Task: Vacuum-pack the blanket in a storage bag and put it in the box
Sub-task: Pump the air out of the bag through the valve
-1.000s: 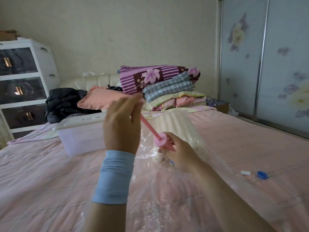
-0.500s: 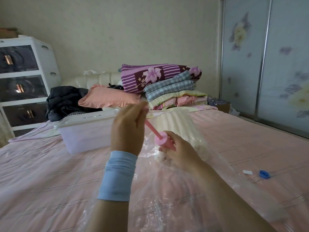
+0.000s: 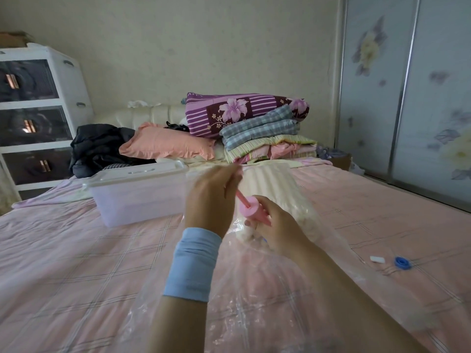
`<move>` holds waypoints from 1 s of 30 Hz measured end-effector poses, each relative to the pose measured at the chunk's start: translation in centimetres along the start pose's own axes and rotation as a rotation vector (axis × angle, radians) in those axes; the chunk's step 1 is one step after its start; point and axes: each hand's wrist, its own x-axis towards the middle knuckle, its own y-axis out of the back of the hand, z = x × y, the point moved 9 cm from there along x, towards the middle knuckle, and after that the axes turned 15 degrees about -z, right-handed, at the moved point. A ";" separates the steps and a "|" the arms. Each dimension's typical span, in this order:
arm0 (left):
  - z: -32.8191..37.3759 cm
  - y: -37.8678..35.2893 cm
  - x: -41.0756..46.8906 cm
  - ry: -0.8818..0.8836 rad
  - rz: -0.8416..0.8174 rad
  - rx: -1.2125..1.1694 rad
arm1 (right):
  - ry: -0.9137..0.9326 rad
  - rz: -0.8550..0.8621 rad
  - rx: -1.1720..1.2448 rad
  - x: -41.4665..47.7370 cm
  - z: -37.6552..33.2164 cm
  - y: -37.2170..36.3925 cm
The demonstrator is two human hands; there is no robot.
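**Pump held at the bag**

On my feed, the left hand is curled tight round the pink rod. The right hand grips the pump's barrel, low over the clear bag. I see the cream blanket inside the bag on the bed, just behind the hands. The lidded box sits beside it on the left. A blue cap and a white clip lie well apart on the right.

The left hand hides the pump handle; the right hand covers its base. The bottom edge crops the bag.
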 end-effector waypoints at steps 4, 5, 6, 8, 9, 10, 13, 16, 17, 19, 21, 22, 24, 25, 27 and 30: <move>3.3 6.2 0.9 -0.118 0.289 0.020 | -0.022 -0.010 0.023 -0.1 0.8 0.4; 3.0 5.6 0.8 -0.116 0.285 0.007 | -0.024 -0.011 0.026 -0.2 0.8 0.4; 2.4 4.4 0.6 -0.096 0.247 -0.004 | -0.028 -0.014 0.032 -0.2 0.8 0.3; 0.6 0.5 -0.3 -0.019 0.084 -0.028 | -0.023 -0.012 0.026 -0.1 0.7 0.1; -0.5 -2.0 -0.8 0.033 -0.040 -0.043 | -0.014 -0.012 0.019 -0.1 0.6 0.0; -1.4 -4.2 -1.4 0.094 -0.173 -0.045 | -0.004 -0.018 0.016 -0.1 0.3 -0.2; -2.3 -6.1 -1.7 0.150 -0.306 -0.024 | 0.015 -0.016 0.029 -0.3 -0.1 -0.5; 0.0 -1.2 0.1 0.022 -0.056 0.004 | -0.004 0.012 0.025 -0.2 0.2 0.1; 1.0 1.0 0.5 -0.020 0.050 0.024 | -0.019 0.011 0.040 -0.1 0.5 0.3; 2.9 4.7 0.7 -0.085 0.238 0.064 | -0.027 0.006 0.037 -0.1 0.7 0.5; 3.2 5.7 0.5 -0.089 0.329 0.084 | -0.027 -0.009 0.031 -0.1 0.8 0.3; 2.6 5.1 0.4 -0.069 0.313 0.068 | -0.028 -0.014 0.036 -0.2 0.7 0.2; 1.0 2.0 0.0 -0.010 0.163 0.039 | -0.024 -0.013 0.033 -0.1 0.7 0.0; 0.2 -0.2 -0.5 0.025 0.037 0.027 | -0.017 -0.009 0.026 -0.1 0.6 -0.1; -1.4 -4.5 -1.7 0.123 -0.231 0.010 | -0.004 -0.021 0.029 -0.1 0.3 -0.5; -2.6 -5.7 -1.9 0.190 -0.328 -0.007 | 0.022 -0.028 0.010 -0.2 -0.3 -0.9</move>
